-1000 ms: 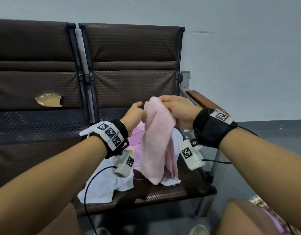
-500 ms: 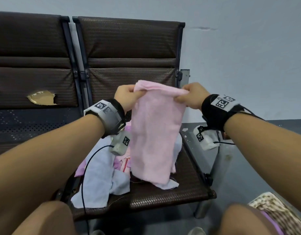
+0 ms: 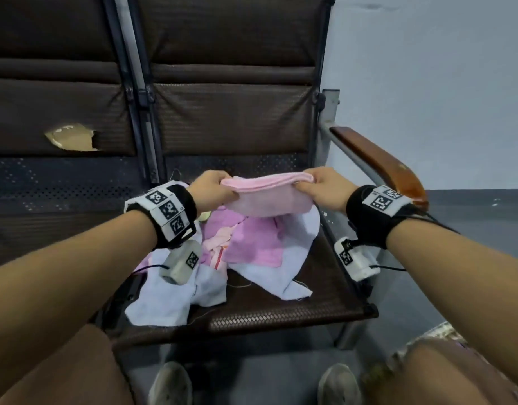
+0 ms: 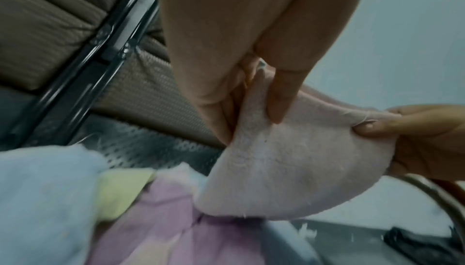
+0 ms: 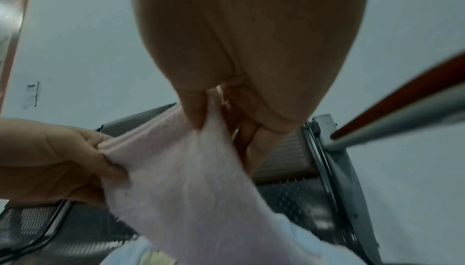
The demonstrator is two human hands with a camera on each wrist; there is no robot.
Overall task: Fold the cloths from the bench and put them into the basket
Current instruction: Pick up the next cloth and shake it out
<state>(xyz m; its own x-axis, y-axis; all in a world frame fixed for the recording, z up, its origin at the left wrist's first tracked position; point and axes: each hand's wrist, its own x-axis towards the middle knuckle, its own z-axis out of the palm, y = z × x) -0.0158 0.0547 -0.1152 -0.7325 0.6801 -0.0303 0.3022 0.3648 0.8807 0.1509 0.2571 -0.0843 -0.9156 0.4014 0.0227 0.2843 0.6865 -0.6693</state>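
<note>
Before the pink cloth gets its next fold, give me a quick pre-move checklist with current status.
1. Left hand pinches its end of the pink cloth: ok.
2. Right hand pinches the other end: ok.
3. Top edges aligned between the hands: ok, layers look stacked.
4. Cloth hanging free of the pile of cloths on the bench: cannot tell, its bottom looks close.
5. Basket in sight for the drop: not ok, no view shows it.
</note>
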